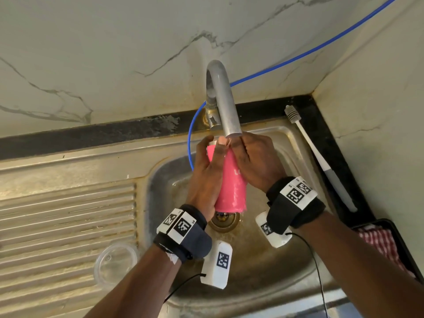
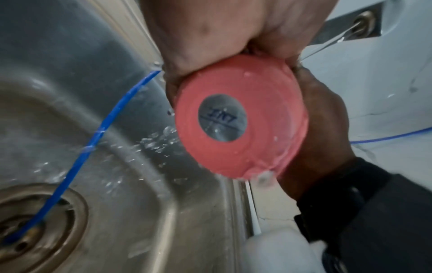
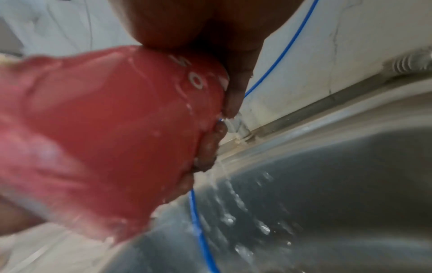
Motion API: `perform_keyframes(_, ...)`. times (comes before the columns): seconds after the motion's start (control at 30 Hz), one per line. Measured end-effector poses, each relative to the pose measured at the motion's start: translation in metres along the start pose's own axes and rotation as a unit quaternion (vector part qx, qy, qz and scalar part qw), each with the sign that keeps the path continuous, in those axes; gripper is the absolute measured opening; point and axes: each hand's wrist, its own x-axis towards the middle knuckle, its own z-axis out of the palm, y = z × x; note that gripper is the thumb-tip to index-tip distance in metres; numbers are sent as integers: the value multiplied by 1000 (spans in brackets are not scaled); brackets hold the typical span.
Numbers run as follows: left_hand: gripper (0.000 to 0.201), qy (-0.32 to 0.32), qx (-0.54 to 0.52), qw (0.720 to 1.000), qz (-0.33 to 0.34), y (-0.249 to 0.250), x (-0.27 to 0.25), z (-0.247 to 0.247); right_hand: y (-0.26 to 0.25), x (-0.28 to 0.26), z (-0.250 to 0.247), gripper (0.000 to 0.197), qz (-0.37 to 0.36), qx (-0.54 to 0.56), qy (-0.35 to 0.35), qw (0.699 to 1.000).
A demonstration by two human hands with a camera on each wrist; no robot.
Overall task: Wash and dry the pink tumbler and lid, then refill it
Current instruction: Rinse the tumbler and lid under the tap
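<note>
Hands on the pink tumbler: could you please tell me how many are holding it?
2: the left hand grips the tumbler's left side, the right hand its right side, under the tap.

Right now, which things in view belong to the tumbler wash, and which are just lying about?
In use: pink tumbler, gripped by left hand and right hand; faucet; sink; clear lid.

Lying about: bottle brush, checked cloth, blue tube.
</note>
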Motion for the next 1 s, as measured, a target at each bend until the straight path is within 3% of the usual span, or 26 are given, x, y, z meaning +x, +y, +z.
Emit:
perform_keyframes(0.07,29,22,-12,999,24,6,4,3,-2,-7,9,14,38,81,-6,996)
perform_keyframes(0.2,45,69,-30,996,54,15,15,1,-6,-40,35,65,56,243,-40,968)
perform_keyframes(0.33,43,79,9,993,84,17,15,-3,-14,-63,39,68,85,279,-56,955)
perform_keyframes(0.4,39,57,30,995,80,11,5,0,-11,-51,34,61,135,344,-38,928)
perform_keyframes(0.5,47,28,-24,999,33,13,-6,9,-11,-29,22,60,222,460,-26,860)
perform_keyframes(0.53,45,31,-23,998,41,18,-7,11,-12,-29,22,55,210,456,-15,865)
perform_keyframes(0.6,46,69,4,995,68,22,3,7,-17,-40,28,41,154,389,-6,908)
perform_keyframes(0.67,68,90,5,994,67,27,11,2,-21,-54,35,54,103,296,-34,949)
perform_keyframes(0.73,99,81,-16,996,34,28,12,0,-20,-57,37,60,90,277,-36,956)
perform_keyframes(0.8,106,80,-15,996,41,22,13,-1,-19,-48,31,62,104,299,-42,948)
perform_keyframes(0.87,100,79,-4,996,43,26,8,0,-21,-37,22,61,121,313,-34,941)
perform_keyframes(1.0,56,46,-37,997,52,30,0,3,-28,-31,17,46,176,401,-1,899)
